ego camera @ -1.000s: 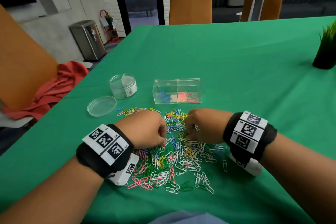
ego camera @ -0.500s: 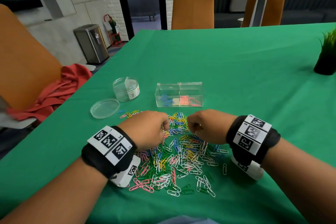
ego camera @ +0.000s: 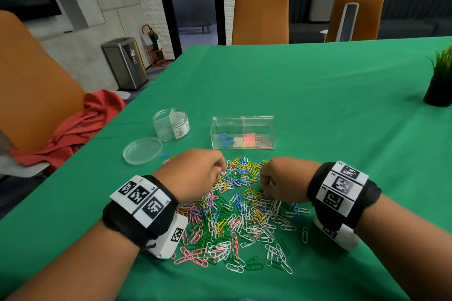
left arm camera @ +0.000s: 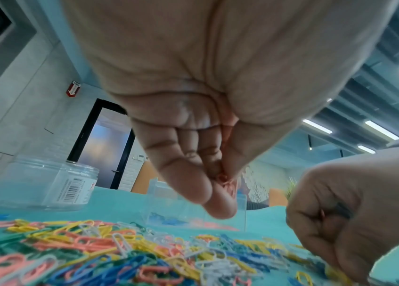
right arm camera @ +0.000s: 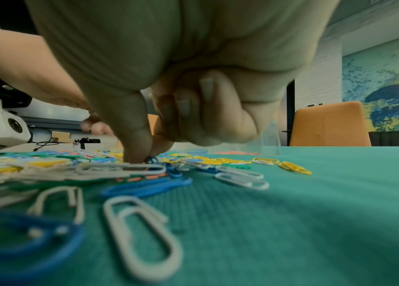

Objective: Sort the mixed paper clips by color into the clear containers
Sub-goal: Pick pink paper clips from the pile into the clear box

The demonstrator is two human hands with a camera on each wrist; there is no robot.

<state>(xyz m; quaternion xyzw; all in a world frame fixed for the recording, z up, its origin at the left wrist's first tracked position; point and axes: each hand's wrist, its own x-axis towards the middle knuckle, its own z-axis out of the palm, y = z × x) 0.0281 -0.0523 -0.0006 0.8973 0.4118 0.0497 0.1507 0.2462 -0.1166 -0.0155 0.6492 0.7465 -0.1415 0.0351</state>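
Both hands are working in the mixed paper clips heaped on the green tablecloth.

A round clear jar bearing a barcode label too small to read, and its loose lid, are standing left of the divided clear container, which is holding blue clips in its left compartment and pink clips in its right; all are lying just beyond the heap. A potted plant is sitting well apart at the far right. The left hand is hovering knuckles-up, its fingers curled around pink clips. The right hand is reaching down, thumb and forefinger pinching a blue clip in the heap, the remaining fingers folded.
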